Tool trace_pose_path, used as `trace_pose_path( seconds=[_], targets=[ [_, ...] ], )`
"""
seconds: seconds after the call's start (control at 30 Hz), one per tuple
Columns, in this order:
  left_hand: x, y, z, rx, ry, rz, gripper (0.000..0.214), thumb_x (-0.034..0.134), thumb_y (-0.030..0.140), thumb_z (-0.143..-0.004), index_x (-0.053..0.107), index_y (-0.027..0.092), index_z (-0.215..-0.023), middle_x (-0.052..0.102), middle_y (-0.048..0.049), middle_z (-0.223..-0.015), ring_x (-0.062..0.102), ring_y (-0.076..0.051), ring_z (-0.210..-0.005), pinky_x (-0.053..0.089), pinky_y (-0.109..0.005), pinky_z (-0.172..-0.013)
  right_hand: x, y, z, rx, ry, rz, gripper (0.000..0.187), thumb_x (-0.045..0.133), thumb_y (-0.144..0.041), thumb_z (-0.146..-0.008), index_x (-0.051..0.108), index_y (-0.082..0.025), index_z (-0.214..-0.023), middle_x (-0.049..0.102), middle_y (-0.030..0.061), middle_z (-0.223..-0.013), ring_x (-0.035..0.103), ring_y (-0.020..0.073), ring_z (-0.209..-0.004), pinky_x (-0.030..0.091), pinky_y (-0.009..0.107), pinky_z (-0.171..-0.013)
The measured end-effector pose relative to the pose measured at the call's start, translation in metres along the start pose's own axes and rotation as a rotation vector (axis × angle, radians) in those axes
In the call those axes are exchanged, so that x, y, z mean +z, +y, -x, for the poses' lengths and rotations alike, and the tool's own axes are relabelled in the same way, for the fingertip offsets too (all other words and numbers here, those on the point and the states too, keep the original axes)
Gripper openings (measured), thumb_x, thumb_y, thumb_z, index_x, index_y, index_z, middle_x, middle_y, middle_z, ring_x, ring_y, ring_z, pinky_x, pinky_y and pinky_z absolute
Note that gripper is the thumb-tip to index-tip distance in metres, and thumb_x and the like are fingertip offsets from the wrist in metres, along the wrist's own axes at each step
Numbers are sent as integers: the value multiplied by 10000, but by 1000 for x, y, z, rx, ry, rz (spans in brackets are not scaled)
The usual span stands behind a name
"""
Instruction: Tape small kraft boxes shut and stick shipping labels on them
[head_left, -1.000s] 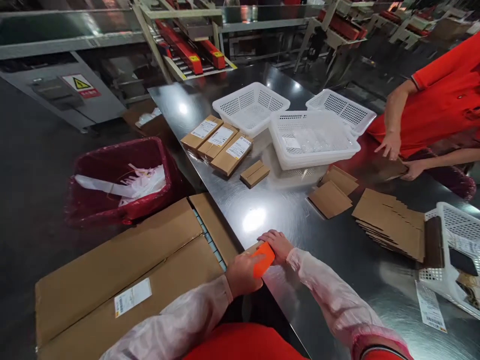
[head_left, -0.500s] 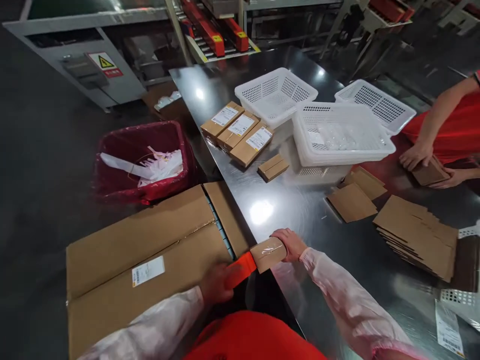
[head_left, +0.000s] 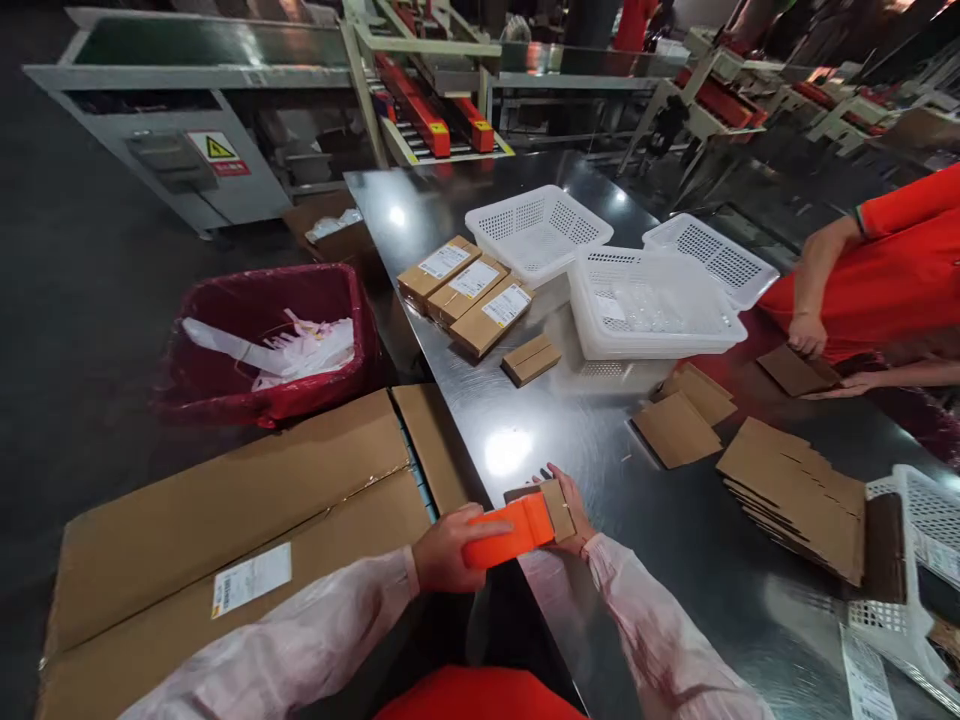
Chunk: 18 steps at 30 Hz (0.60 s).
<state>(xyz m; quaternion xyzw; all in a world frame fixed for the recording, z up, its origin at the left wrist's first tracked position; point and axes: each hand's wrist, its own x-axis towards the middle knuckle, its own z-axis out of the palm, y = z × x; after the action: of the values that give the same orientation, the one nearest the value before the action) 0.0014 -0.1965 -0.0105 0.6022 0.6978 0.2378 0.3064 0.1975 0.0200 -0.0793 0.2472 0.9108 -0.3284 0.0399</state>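
Observation:
At the near edge of a steel table [head_left: 600, 450], my left hand [head_left: 444, 548] grips an orange tool [head_left: 508, 533] and holds its tip against a small brown cardboard box [head_left: 556, 508]. My right hand [head_left: 574, 512] is wrapped round that box from behind, holding it tilted on edge at the table's rim. Both my arms wear pale translucent sleeves.
A large cardboard carton [head_left: 225, 540] stands at my left, a red-lined waste bin [head_left: 262, 335] beyond it. On the table lie three labelled boxes [head_left: 465, 290], one small box [head_left: 530, 358], white baskets [head_left: 645, 305] and flat cardboard blanks [head_left: 795, 490]. A person in red [head_left: 892, 270] handles cardboard at the right.
My left hand has brought the orange tool up from the carton's edge to the small box. My right hand has tipped the box up on edge. The view has shifted slightly.

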Motion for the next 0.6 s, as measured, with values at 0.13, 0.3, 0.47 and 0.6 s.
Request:
trace_pose_path(
  seconds=[0.13,0.3,0.47,0.6],
  targets=[
    [-9,41,-60,16,-77,-57,659,652,293,-641,604,290,-1298,675,-54,-1091,638,-232,-920,499,-333,-854,-16,35,22,154,130,-75,1383,880,-532,-396,151,-203,-1525,233,202,-1543,291,443,-1384,317,573,-1103],
    [-6,59,-87,-59,-163,-196,555,662,321,-660,642,317,-1214,736,-37,-935,685,-265,-834,506,-337,-717,-29,35,3,56,-183,-32,1377,877,-512,-382,168,-240,-1531,361,167,-1509,292,418,-1359,316,575,-1043],
    [-11,63,-86,-115,-218,-249,566,666,353,-642,630,366,-1207,747,-21,-930,703,-283,-832,512,-342,-686,-23,11,-24,-33,-238,7,1126,829,-449,-467,334,-305,-1469,516,89,-1396,359,385,-1278,335,510,-963],
    [-12,65,-85,-146,-228,-247,601,665,375,-649,610,358,-1247,744,-26,-983,701,-284,-864,523,-349,-717,-18,8,-23,-19,-204,-4,1129,816,-432,-454,335,-272,-1462,503,101,-1393,356,366,-1267,323,481,-965]
  ],
)
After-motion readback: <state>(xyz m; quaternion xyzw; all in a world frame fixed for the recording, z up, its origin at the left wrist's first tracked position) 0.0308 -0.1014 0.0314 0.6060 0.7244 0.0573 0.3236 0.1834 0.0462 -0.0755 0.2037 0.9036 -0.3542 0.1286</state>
